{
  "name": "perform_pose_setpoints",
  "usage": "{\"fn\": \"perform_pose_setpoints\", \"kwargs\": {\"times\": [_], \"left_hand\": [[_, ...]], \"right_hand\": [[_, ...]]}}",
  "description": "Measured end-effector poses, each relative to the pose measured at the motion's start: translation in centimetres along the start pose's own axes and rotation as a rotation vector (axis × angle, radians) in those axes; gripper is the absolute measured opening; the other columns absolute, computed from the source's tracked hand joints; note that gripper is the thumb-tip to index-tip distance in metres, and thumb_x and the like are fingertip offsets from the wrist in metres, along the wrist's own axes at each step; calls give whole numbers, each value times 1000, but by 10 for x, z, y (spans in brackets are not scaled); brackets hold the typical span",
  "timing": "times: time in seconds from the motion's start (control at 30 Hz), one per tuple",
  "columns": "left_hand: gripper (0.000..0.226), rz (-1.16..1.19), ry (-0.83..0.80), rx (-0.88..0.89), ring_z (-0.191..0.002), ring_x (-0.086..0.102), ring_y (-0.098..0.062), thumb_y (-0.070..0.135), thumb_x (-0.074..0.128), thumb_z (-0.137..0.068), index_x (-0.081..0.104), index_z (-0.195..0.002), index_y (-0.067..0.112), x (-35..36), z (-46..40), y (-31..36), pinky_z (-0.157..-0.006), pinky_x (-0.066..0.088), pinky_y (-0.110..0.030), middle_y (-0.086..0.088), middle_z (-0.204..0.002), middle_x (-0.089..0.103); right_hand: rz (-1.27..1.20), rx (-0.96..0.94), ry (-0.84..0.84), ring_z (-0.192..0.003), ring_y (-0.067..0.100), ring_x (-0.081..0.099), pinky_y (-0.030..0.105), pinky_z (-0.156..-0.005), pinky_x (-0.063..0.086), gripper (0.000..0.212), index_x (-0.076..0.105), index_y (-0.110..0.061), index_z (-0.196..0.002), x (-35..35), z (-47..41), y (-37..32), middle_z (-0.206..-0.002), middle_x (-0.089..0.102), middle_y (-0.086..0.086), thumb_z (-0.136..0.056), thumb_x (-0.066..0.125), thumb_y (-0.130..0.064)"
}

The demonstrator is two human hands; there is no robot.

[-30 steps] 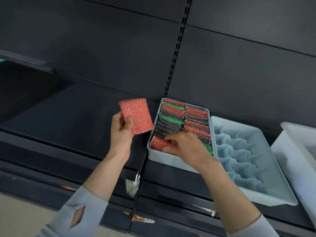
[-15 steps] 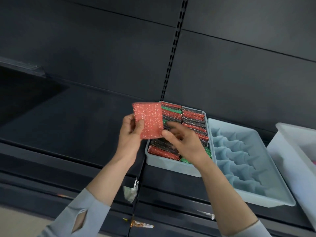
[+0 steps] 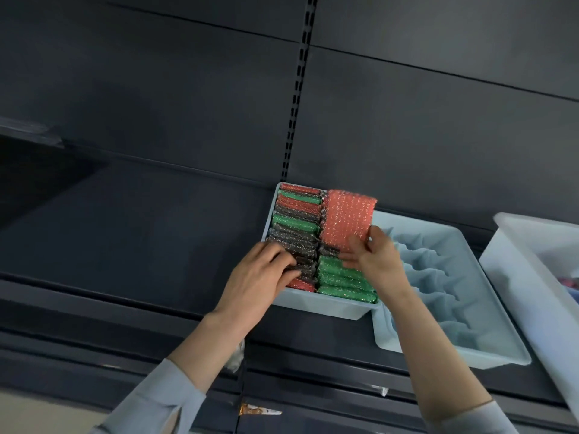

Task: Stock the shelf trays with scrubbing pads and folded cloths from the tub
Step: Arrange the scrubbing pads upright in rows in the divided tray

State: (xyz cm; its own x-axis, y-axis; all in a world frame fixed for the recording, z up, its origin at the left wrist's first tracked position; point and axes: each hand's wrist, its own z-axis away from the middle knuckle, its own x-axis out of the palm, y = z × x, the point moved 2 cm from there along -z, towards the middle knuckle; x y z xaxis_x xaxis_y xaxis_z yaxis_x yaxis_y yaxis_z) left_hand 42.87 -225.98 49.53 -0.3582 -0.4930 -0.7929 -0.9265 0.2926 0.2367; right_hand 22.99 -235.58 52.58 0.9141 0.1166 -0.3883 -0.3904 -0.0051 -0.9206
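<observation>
Item: my right hand (image 3: 374,261) pinches red scrubbing pad (image 3: 346,216) over full tray (image 3: 322,306); left hand (image 3: 261,278), fingers straight, presses packed pads (image 3: 294,242).

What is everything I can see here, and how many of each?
Full tray: one, pale blue, on the dark shelf, packed with pads.
Packed pads: two rows, too many to count; red, green, dark silver; standing on edge.
Loose pad: one, red, held above the right row.
Empty tray: one, pale blue, scalloped dividers, right of the full tray.
Tub: one, white, far right, contents mostly out of view.
Shelf: dark, with a slotted upright behind.
Left hand: fingers resting on the left row.
Right hand: pinching the loose pad.
</observation>
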Motion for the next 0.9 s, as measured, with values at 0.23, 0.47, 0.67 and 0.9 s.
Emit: {"fn": "perform_pose_setpoints", "kwargs": {"times": [0.23,0.47,0.67,0.9], "left_hand": [[36,-64,-5,-15,-96,56,-15,32,35,-102,67,-95,16,5,2,2,-86,51,-31,3,-110,67],[50,-145,-216,-89,-110,44,-21,32,38,-96,45,-142,15,2,-14,-2,-92,49,-40,-5,-131,48],[35,-95,-270,-45,-128,47,-20,37,35,-101,53,-123,16,9,-24,-3,-117,25,-34,-3,-128,56],[51,-110,-225,-75,-114,53,-18,41,26,-100,55,-131,13,13,-22,-2,-106,41,-33,-2,-123,60]], "right_hand": [[252,-217,53,-70,28,67,50,-69,56,33,55,-15,-87,0,2,-9,-76,67,7,-82,61,-47],[203,-216,143,-71,26,70,50,-68,57,25,50,-23,-93,2,-10,-11,-80,70,2,-87,54,-46],[402,-122,49,-80,37,69,53,-73,55,22,42,-15,-106,-2,-18,-3,-92,69,13,-97,48,-34],[236,-131,13,-78,26,72,50,-74,58,15,44,-14,-105,-9,-23,-4,-91,69,8,-98,52,-25]]}}
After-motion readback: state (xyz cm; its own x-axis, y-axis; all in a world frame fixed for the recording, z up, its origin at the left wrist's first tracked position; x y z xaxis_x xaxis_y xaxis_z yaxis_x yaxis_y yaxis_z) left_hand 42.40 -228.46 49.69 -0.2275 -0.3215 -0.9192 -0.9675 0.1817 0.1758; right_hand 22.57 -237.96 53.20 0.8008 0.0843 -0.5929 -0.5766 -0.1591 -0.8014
